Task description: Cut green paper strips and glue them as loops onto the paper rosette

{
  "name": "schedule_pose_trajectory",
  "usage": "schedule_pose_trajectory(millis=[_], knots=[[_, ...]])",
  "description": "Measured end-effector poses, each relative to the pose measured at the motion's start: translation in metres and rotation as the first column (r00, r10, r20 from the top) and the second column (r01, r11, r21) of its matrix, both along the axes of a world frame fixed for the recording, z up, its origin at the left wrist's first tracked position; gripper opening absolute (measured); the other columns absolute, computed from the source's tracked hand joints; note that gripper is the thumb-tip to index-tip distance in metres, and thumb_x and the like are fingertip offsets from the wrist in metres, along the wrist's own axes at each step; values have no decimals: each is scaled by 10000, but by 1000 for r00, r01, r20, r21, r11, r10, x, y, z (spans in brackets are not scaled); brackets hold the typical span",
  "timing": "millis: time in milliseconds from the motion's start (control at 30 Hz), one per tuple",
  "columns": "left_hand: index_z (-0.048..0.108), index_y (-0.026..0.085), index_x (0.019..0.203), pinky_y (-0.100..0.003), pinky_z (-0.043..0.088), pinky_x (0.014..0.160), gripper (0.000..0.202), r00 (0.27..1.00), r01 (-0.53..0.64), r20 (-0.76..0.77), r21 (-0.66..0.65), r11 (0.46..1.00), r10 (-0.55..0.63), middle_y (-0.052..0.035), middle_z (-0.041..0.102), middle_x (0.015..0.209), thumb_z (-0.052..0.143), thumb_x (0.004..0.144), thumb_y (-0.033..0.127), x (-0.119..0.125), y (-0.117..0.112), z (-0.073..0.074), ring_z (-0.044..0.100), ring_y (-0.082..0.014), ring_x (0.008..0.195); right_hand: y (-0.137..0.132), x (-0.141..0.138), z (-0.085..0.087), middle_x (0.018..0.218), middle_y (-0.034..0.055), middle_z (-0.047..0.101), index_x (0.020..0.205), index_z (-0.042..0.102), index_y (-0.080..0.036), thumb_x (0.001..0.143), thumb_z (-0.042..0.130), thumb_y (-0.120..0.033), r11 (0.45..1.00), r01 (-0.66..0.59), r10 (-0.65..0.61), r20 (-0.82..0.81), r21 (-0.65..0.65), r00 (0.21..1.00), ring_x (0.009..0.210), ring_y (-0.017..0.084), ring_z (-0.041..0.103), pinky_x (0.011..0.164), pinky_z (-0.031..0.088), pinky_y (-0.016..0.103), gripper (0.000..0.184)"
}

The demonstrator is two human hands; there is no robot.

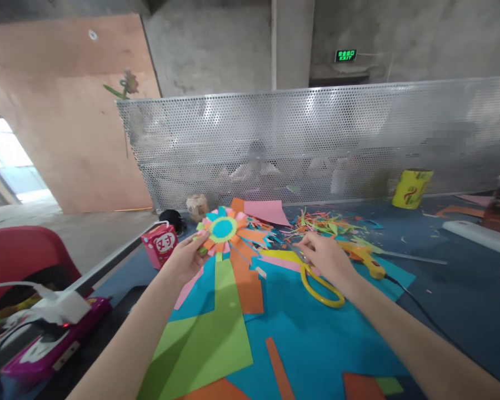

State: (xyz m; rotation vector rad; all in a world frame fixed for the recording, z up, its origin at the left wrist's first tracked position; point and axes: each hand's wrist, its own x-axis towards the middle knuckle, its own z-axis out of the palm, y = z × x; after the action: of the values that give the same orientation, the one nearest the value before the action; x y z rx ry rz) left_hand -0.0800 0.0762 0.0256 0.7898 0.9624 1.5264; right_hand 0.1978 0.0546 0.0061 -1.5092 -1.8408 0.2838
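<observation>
A layered paper flower [224, 229] with a blue centre, a lime ring and pink, orange and blue petals is pinched at its left edge by my left hand [187, 255]. My right hand [323, 253] has its fingers curled at the pivot of yellow-handled scissors [323, 294]; part of the blades is hidden by the fingers. Under and around both hands lie sheets of coloured paper: a large blue sheet [291, 333], a lime sheet [204, 344] and a cut orange piece [250, 289]. A yellow hot glue gun [369, 261] lies just right of my right hand.
Paper shreds [325, 222] are heaped toward the perforated metal screen [241, 139] at the back. A red box [160, 244] and a purple power strip [58, 344] are on the left. A yellow roll [412, 189] stands at the back right. The glue gun's cord [425, 314] runs right.
</observation>
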Motion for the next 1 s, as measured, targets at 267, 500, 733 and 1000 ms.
schedule_pose_trajectory(millis=[267,500,733,1000], knots=[[633,79,714,-215,495,504,118,951,154,-260,-67,986,-166,-81,670,681,684,640,157,20,-5,-17,609,-134,559,11,9,-2,872,65,563,961,473,-180,805,421,-276,945,32,31,-188,326,982,765,159,558,681,436,269,191],[651,171,879,-244,433,827,282,771,-99,-589,266,959,243,-66,660,993,694,605,225,-6,-16,12,586,-178,948,11,7,-6,722,30,493,793,459,-196,766,379,-162,944,-70,55,58,321,997,677,165,501,616,401,282,91],[609,272,1052,-346,400,921,428,204,172,-966,195,966,158,-52,610,1126,664,633,342,-34,-96,6,544,-252,1043,12,4,-8,784,65,515,797,436,-191,741,330,-145,975,-58,36,105,214,994,730,185,515,615,392,285,129],[282,333,1321,-338,432,920,712,-360,592,-851,109,798,383,-30,496,1248,604,690,410,-39,-160,-40,521,-241,1089,13,13,-4,644,28,578,811,490,-193,795,335,-185,1000,-17,20,229,-11,973,556,149,532,502,338,246,156]])
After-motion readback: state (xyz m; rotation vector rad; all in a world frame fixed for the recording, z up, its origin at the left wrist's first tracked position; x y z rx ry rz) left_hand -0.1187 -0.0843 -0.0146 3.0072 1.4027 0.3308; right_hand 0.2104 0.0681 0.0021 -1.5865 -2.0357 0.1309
